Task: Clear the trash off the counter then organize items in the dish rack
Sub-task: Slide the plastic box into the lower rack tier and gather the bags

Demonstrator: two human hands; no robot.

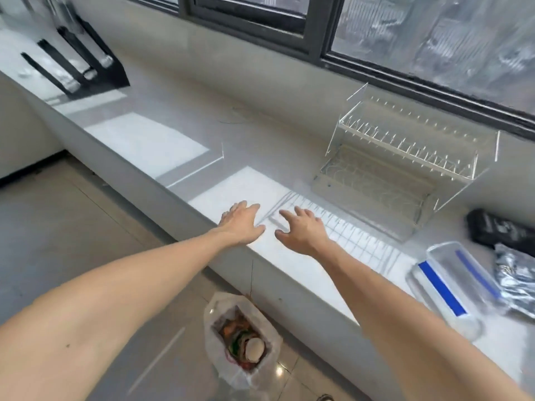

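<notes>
I'm reaching both empty, open hands, left hand (pixel 241 224) and right hand (pixel 301 230), over the cleared near counter (pixel 231 186); trash sitting bagged in the bin (pixel 243 340), wire dish rack (pixel 405 157) unorganized.

Black rack (pixel 78 57), upper left: motion-blurred, contents unreadable. Black case (pixel 500 231), far right: cut by the frame edge, printed markings too smeared to read. Silver foil bag (pixel 516 277): partly out of frame, crumpled, label illegible. Clear container (pixel 451 280) with blue strips: blurred, contents not discernible. Trash bag (pixel 241 342) on floor: contents a jumble, individual items unidentifiable. Window panes (pixel 434 33): view beyond indistinct. Both forearms cropped at the lower edge.
</notes>
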